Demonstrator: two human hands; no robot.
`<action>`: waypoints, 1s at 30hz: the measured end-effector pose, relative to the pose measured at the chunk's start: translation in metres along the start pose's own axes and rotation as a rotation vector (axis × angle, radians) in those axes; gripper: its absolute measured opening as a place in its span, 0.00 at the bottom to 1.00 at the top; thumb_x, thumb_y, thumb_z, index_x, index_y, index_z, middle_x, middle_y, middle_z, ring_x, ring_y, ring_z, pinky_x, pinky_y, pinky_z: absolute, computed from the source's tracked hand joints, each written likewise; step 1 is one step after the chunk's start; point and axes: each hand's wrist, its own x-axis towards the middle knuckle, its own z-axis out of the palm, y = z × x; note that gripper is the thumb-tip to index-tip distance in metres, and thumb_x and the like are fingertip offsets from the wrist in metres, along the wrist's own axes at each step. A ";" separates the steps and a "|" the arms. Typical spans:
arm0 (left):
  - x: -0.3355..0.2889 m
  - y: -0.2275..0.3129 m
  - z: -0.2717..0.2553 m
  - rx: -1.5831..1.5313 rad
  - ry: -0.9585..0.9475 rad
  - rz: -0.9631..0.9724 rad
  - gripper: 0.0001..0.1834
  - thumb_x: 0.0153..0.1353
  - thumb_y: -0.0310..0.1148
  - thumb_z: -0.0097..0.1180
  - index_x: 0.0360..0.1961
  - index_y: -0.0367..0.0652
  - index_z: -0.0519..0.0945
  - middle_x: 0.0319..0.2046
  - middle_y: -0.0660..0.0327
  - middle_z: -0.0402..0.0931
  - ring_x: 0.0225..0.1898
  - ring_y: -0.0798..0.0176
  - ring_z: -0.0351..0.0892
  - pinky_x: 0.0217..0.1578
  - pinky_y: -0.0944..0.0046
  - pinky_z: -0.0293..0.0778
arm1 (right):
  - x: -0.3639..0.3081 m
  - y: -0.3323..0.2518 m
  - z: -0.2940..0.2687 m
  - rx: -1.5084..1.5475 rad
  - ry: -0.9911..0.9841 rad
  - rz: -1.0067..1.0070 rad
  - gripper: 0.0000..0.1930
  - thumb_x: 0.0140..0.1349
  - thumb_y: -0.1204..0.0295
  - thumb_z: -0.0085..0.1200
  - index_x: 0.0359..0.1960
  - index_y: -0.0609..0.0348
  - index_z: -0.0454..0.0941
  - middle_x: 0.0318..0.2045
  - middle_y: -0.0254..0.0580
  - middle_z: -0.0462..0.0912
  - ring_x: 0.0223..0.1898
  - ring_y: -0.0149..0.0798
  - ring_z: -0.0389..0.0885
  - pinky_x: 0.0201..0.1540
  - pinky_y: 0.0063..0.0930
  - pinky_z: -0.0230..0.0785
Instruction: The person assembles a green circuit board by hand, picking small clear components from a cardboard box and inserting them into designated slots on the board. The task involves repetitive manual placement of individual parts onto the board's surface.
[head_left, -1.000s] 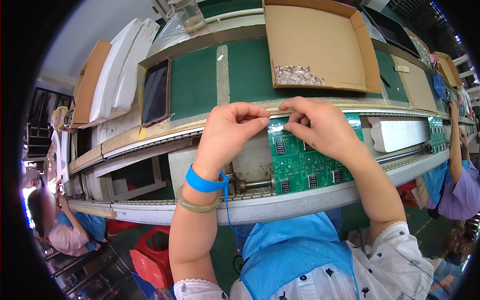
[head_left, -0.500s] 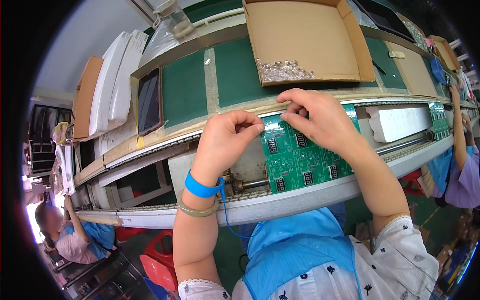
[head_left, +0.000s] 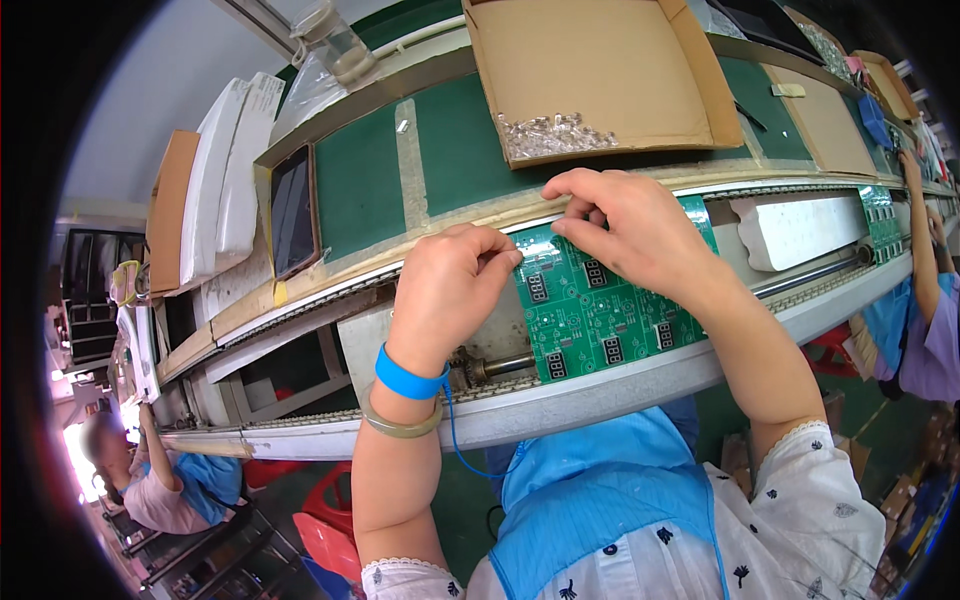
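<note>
A green circuit board point(head_left: 590, 318) with several small black digit displays lies across the rails of the conveyor. At its far left corner my left hand point(head_left: 452, 285) is closed, thumb and forefinger pressed together; anything in that pinch is too small to make out. Above the far edge of the board hovers my right hand point(head_left: 625, 225), its thumb and forefinger apart with no object visible between them. The other fingers of that hand are curled and partly hidden. A blue wrist strap point(head_left: 408, 375) with a cord and a bangle point(head_left: 400, 418) circle my left wrist.
Beyond the rail stands a cardboard box point(head_left: 610, 70) with small clear parts point(head_left: 555, 135) in its near left corner. A dark tablet-like device point(head_left: 294, 210) and white foam slabs point(head_left: 235, 170) are at left. Another board point(head_left: 881, 225) sits further right, near a co-worker's hands point(head_left: 910, 170).
The view has shifted slightly, so the box and bench appear a little further left. Both hands keep nearly the same pose at the board.
</note>
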 end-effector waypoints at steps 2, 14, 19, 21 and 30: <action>-0.001 0.001 0.000 0.029 0.009 0.016 0.07 0.55 0.29 0.66 0.32 0.34 0.85 0.25 0.54 0.82 0.22 0.64 0.76 0.26 0.64 0.71 | 0.000 0.001 0.001 0.007 -0.002 -0.001 0.14 0.59 0.69 0.59 0.45 0.61 0.78 0.28 0.46 0.85 0.34 0.51 0.83 0.38 0.44 0.73; -0.001 0.004 0.002 0.155 0.053 0.138 0.06 0.54 0.29 0.66 0.31 0.37 0.85 0.26 0.53 0.81 0.23 0.56 0.78 0.26 0.60 0.72 | -0.001 0.002 -0.001 0.036 0.002 -0.004 0.15 0.61 0.71 0.60 0.49 0.59 0.79 0.28 0.43 0.84 0.29 0.40 0.81 0.34 0.33 0.73; -0.001 0.005 0.002 0.189 0.051 0.163 0.06 0.54 0.29 0.66 0.31 0.37 0.85 0.26 0.53 0.81 0.24 0.54 0.79 0.27 0.59 0.73 | 0.000 -0.002 -0.004 0.084 0.038 0.018 0.13 0.61 0.70 0.60 0.46 0.60 0.80 0.28 0.43 0.84 0.29 0.41 0.81 0.35 0.32 0.73; -0.001 0.006 0.002 0.183 0.046 0.157 0.06 0.54 0.29 0.66 0.31 0.37 0.85 0.27 0.52 0.81 0.25 0.54 0.79 0.27 0.59 0.73 | 0.003 -0.007 -0.008 0.155 0.071 0.056 0.12 0.61 0.68 0.59 0.43 0.61 0.81 0.29 0.47 0.85 0.31 0.48 0.84 0.36 0.37 0.74; 0.000 0.004 0.002 0.112 0.013 0.099 0.06 0.55 0.27 0.66 0.32 0.36 0.84 0.27 0.53 0.81 0.24 0.55 0.78 0.27 0.60 0.72 | 0.063 0.009 -0.023 -0.134 0.101 -0.073 0.11 0.63 0.67 0.58 0.41 0.61 0.83 0.29 0.41 0.83 0.30 0.39 0.80 0.36 0.32 0.72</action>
